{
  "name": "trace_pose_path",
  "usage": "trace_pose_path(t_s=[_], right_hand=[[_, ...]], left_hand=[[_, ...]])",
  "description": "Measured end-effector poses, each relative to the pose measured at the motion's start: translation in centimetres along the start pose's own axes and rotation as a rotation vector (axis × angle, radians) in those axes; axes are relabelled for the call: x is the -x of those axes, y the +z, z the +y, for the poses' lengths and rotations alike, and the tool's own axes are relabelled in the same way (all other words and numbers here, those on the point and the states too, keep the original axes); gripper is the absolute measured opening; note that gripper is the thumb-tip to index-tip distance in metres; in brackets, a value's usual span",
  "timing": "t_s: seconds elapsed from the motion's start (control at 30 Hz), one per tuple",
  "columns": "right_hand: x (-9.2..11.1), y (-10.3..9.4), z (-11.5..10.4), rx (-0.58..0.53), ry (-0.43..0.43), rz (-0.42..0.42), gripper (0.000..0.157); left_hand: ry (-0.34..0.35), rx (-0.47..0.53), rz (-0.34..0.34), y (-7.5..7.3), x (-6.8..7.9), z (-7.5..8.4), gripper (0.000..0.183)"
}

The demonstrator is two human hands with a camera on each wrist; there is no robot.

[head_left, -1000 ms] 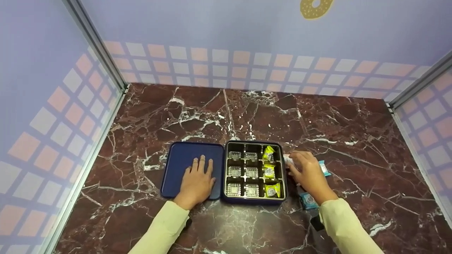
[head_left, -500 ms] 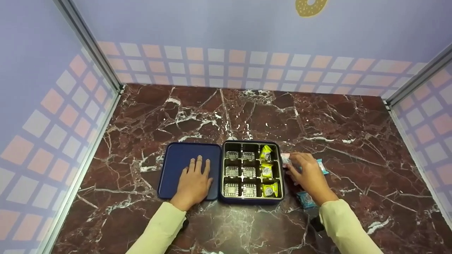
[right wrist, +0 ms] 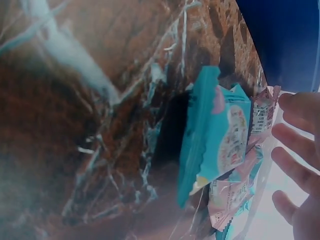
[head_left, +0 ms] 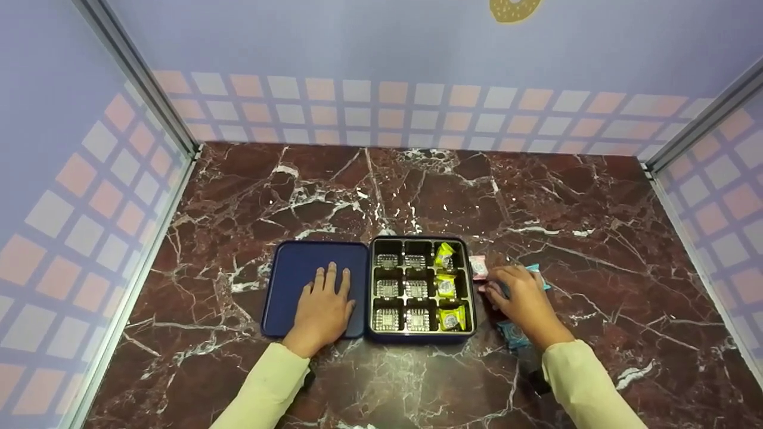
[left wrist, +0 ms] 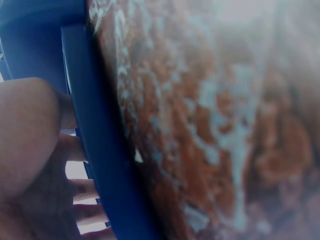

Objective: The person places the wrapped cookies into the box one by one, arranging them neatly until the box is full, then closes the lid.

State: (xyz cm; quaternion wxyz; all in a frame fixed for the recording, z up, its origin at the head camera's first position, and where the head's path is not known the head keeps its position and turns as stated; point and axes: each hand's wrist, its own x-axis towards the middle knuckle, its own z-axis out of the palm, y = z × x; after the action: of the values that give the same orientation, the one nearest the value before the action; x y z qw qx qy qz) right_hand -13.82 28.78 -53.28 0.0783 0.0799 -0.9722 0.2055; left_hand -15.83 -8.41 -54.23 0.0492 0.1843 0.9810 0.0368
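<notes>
My left hand (head_left: 322, 307) rests flat on the blue lid (head_left: 286, 286), fingers spread. Beside the lid stands a blue tin (head_left: 422, 341) with a compartmented insert. Its right column holds yellow-wrapped sweets, one of them the middle sweet (head_left: 446, 286). Just right of the tin, my right hand (head_left: 521, 298) hovers low over wrapped sweets, fingers bent loosely. A pink-wrapped sweet (head_left: 478, 267) lies against the tin, by the fingertips. In the right wrist view, the fingers (right wrist: 295, 140) are apart, near a pink sweet (right wrist: 263, 112); no grip shows. A teal-wrapped sweet (right wrist: 220, 135) lies closer to the camera.
Another teal sweet (head_left: 514, 335) lies below the right hand, and a light-blue one (head_left: 538, 276) shows beyond it. The marbled table (head_left: 334, 202) is bounded by patterned walls (head_left: 381, 53) at the back and sides. The tin's left and middle columns show clear ridged liners.
My right hand has shifted slightly towards me, uncovering more of the pink sweet beside the tin. The left hand stays on the lid. The whole head view has drifted a little.
</notes>
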Motion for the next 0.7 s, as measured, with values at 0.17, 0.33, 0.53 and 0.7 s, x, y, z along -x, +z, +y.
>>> trace_pose_path(t_s=[0.17, 0.33, 0.53, 0.7], right_hand=[[0.15, 0.13, -0.01, 0.033, -0.022, 0.011, 0.014], [0.13, 0.29, -0.06, 0.05, -0.017, 0.026, 0.012], [0.01, 0.55, -0.22, 0.089, -0.007, 0.056, 0.013], [-0.15, 0.57, -0.31, 0.101, 0.009, 0.073, 0.013]], left_hand=[[0.002, -0.002, 0.003, -0.01, 0.0, 0.01, 0.061], [0.002, 0.014, 0.003, -0.01, -0.06, -0.03, 0.062], [-0.002, 0.022, -0.002, -0.05, 0.0, -0.05, 0.062], [-0.003, 0.025, -0.005, -0.06, -0.04, -0.03, 0.062]])
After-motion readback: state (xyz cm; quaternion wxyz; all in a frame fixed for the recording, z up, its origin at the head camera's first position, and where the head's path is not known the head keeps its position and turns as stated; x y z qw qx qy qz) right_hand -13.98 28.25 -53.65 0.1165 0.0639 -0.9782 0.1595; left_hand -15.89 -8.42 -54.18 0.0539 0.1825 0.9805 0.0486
